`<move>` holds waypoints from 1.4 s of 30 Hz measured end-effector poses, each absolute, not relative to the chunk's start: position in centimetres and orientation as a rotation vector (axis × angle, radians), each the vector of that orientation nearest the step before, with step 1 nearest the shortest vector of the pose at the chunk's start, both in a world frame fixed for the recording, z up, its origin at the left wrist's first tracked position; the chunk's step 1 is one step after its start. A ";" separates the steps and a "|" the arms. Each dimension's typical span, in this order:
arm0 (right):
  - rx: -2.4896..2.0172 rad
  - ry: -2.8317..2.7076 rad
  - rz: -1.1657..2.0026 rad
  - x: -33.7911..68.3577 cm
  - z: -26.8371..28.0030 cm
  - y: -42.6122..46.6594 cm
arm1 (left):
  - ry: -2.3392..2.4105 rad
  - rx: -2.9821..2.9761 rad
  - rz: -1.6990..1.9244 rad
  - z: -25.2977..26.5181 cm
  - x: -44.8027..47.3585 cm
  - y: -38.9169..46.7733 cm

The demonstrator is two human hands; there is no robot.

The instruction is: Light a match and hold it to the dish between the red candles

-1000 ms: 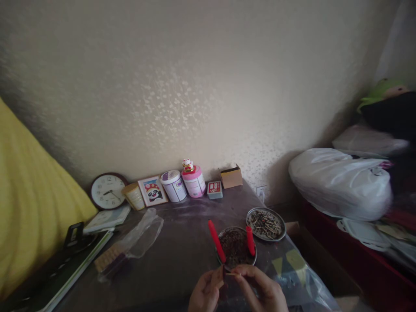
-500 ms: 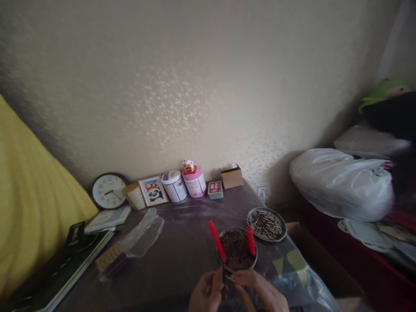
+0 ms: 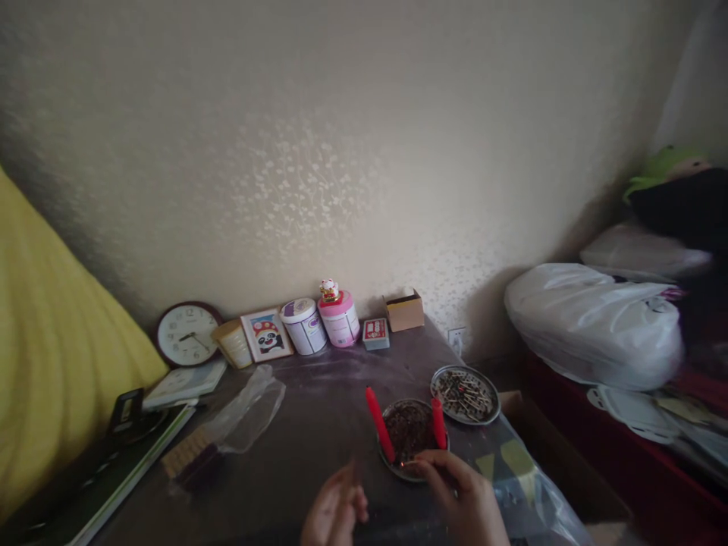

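Observation:
My right hand (image 3: 463, 497) pinches a thin match whose tip (image 3: 407, 462) sits at the near rim of a round metal dish (image 3: 392, 464) filled with dark bits. Two red candles stand in that dish: one (image 3: 379, 425) leans left, the other (image 3: 438, 423) is upright at the right side. My left hand (image 3: 334, 514) is blurred, low and to the left of the dish, apart from the right hand. I cannot make out whether it holds anything. A second metal dish (image 3: 440, 379) with several spent matches lies just behind to the right.
Along the wall stand a clock (image 3: 187, 334), a framed panda picture (image 3: 267, 334), a white tin (image 3: 304, 326), a pink tin (image 3: 340, 320), a small card box (image 3: 376, 334) and a cardboard box (image 3: 404, 310). A clear plastic bag (image 3: 244, 417) and books (image 3: 182, 385) lie left. A white sack (image 3: 591, 322) bulges right.
My hands have parted: the left one swung down and left, now blurred, and the tan matchbox it held is no longer clear. The right hand moved the match toward the dish rim.

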State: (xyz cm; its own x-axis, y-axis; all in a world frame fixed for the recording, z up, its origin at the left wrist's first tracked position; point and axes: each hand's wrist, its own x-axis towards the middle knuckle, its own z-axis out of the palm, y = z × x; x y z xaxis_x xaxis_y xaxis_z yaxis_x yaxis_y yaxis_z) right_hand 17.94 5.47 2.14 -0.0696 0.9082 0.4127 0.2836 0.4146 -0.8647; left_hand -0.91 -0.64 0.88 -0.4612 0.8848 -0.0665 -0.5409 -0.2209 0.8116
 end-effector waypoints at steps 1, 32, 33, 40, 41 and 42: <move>-1.083 -1.555 0.766 18.0 2.3 5.5 | 1.029 0.389 1.893 1.0 -2.1 -0.6; -1.065 -1.618 0.646 19.3 4.9 5.5 | 1.073 -0.084 2.035 0.7 -6.4 -0.3; -1.077 -1.614 0.647 19.3 5.1 5.5 | 1.061 -0.071 2.036 0.6 -6.5 -0.3; -1.052 -1.582 0.745 19.5 6.0 5.4 | 1.011 -0.061 2.021 -1.1 -7.6 -0.5; -1.047 -1.576 0.756 19.6 5.9 5.4 | 1.005 -0.055 2.013 -1.3 -7.7 -0.5; -1.042 -1.574 0.765 19.6 5.9 5.4 | 1.000 -0.053 2.005 -1.4 -7.8 -0.6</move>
